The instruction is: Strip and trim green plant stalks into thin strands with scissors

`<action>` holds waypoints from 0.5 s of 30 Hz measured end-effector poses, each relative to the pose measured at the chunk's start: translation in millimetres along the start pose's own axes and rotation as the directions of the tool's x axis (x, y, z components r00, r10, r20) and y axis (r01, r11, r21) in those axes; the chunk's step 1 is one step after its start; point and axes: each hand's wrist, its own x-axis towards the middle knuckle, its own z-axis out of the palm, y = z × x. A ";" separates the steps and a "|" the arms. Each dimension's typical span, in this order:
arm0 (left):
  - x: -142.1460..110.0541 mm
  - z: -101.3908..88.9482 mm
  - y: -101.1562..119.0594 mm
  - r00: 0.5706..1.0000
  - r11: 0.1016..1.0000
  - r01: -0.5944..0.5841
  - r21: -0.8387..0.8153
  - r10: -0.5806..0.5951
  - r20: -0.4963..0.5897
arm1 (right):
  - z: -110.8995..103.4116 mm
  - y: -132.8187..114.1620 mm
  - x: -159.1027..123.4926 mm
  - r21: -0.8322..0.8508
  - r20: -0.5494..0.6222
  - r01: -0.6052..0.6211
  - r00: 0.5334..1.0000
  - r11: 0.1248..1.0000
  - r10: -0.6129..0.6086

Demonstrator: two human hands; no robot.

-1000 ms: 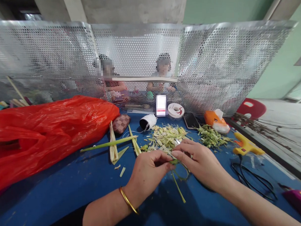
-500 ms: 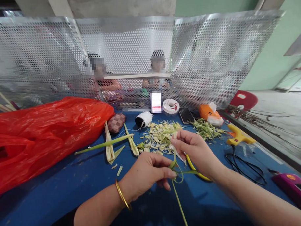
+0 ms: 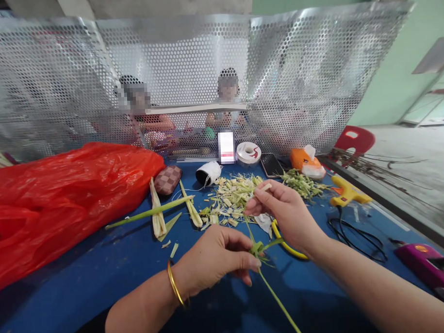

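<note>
My left hand (image 3: 214, 256), with a gold bangle on its wrist, pinches a small knot of green leaf strip (image 3: 259, 248) above the blue table (image 3: 102, 287). A long thin end of the strip (image 3: 281, 305) trails down toward me. My right hand (image 3: 283, 210) is raised a little beyond it, fingers closed on the pale upper end of the same strip (image 3: 261, 190), which runs taut between both hands. Yellow-handled scissors (image 3: 286, 244) lie under my right hand.
A big red plastic bag (image 3: 63, 201) fills the left side. Leaf stalks (image 3: 154, 212) and heaps of cuttings (image 3: 234, 197) lie mid-table. A thread spool (image 3: 207, 174), tape roll (image 3: 248, 153), phone (image 3: 270, 165), yellow glue gun (image 3: 348, 193) and black cord (image 3: 355, 232) stand beyond. Two people sit behind a perforated metal screen (image 3: 189, 75).
My right hand has lifted up and away from my left hand, drawing the strip's end out and tightening the knot. My left hand has stayed low, pinching the knot.
</note>
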 end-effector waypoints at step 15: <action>1.1 -6.5 2.5 0.994 0.980 -0.012 -0.199 -0.009 -0.105 | -11.1 7.3 -2.8 -0.846 0.385 0.457 0.880 0.276 -0.276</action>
